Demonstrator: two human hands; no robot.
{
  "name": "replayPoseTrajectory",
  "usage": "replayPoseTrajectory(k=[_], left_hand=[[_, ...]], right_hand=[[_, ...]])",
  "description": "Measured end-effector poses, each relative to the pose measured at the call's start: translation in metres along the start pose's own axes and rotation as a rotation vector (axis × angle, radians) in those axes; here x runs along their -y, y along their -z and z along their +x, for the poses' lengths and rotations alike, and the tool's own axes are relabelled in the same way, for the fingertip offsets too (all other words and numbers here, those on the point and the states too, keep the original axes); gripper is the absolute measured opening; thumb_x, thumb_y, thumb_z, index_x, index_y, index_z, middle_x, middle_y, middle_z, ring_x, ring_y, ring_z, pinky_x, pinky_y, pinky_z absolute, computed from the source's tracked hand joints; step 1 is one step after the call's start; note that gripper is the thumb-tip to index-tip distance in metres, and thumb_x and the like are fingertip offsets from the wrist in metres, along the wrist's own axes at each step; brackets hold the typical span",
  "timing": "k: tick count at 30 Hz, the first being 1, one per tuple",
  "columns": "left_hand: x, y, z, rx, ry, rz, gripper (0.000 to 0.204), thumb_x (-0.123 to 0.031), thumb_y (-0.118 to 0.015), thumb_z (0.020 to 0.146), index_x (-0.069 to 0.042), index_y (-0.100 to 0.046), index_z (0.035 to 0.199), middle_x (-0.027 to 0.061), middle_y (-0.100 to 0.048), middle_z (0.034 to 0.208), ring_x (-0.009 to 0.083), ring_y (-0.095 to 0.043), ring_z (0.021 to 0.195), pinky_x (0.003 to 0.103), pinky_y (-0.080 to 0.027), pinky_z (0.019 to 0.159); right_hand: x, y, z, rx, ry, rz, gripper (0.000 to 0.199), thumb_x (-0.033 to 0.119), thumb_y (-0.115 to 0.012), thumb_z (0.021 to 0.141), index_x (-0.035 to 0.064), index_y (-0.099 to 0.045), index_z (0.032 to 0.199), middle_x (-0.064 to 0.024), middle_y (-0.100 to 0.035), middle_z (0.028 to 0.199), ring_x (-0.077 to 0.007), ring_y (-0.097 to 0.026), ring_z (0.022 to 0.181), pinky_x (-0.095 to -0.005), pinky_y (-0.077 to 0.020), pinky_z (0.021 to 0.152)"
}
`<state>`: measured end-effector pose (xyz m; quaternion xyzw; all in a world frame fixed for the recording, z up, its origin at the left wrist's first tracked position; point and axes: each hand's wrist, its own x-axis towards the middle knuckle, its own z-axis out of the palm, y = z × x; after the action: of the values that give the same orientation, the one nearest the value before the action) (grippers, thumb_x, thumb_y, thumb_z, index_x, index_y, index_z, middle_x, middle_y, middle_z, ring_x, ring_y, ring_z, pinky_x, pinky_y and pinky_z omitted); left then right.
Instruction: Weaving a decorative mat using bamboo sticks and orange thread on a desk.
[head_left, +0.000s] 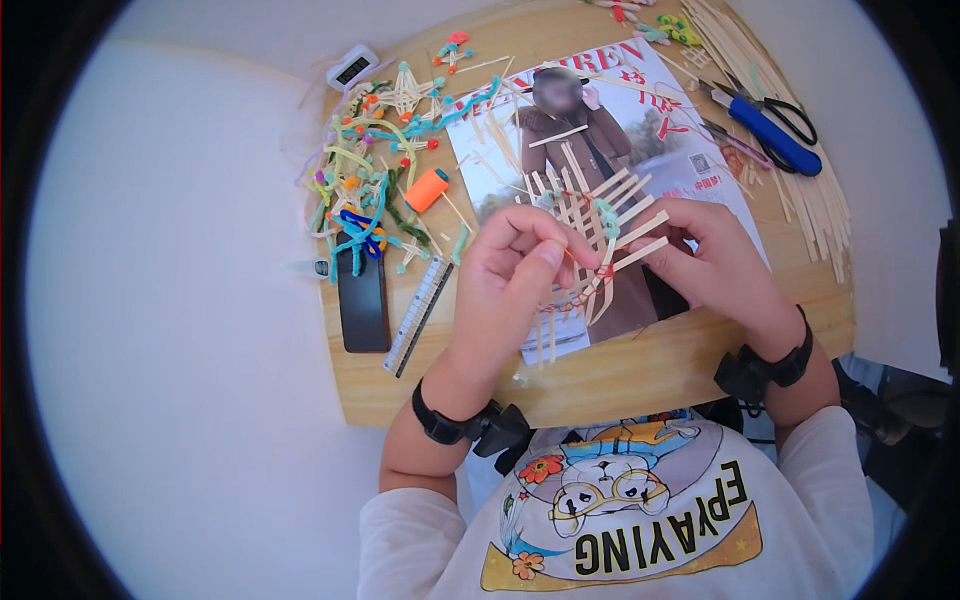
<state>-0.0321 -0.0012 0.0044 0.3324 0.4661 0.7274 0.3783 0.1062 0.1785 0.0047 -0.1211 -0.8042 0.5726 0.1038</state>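
A small openwork piece woven from pale bamboo strips (575,215) is held above a magazine (725,225) near the front of the table. Red thread binds its strips in places, and light green fuzzy wire (608,218) wraps part of its edge. My right hand (715,255) grips the piece from the right, around the strip ends that stick out. On the other side, my left hand (520,265) is closed in a pinch close to the red binding. A thin reddish thread seems to run from its fingertips; the fingers hide most of it.
Pipe-cleaner shapes (350,150) crowd the table's left side, near an orange spool (427,190), a black phone (362,300) and a ruler (417,315). A white timer (352,68) stands behind. Far right lie a blue-handled cutter (775,135), black scissors (792,118) and bamboo strips (815,225).
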Motion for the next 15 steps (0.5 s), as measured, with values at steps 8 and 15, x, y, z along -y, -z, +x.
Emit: replayPoseTrajectory(k=[8, 15], left_hand=[[0.006, 0.016, 0.017, -0.234, 0.106, 0.209, 0.007, -0.010, -0.051, 0.094, -0.004, -0.054, 0.094, 0.0040, -0.057, 0.075, 0.0098, -0.052, 0.066, 0.023, -0.043, 0.064], [0.022, 0.025, 0.021, -0.163, 0.189, 0.334, 0.010, -0.011, -0.057, 0.093, -0.002, -0.059, 0.096, 0.0029, -0.064, 0.080, 0.0072, -0.057, 0.071, 0.021, -0.048, 0.069]], right_hand=[[-0.002, 0.043, 0.004, 0.171, -0.047, -0.203, 0.010, 0.010, -0.063, 0.087, 0.0006, -0.065, 0.090, -0.0051, -0.061, 0.067, -0.0124, -0.059, 0.063, -0.0298, -0.0448, 0.057], [-0.008, 0.059, -0.004, 0.448, 0.124, -0.356, 0.012, 0.012, -0.062, 0.087, 0.0006, -0.065, 0.088, -0.0060, -0.062, 0.069, -0.0139, -0.059, 0.062, -0.0280, -0.0454, 0.059]])
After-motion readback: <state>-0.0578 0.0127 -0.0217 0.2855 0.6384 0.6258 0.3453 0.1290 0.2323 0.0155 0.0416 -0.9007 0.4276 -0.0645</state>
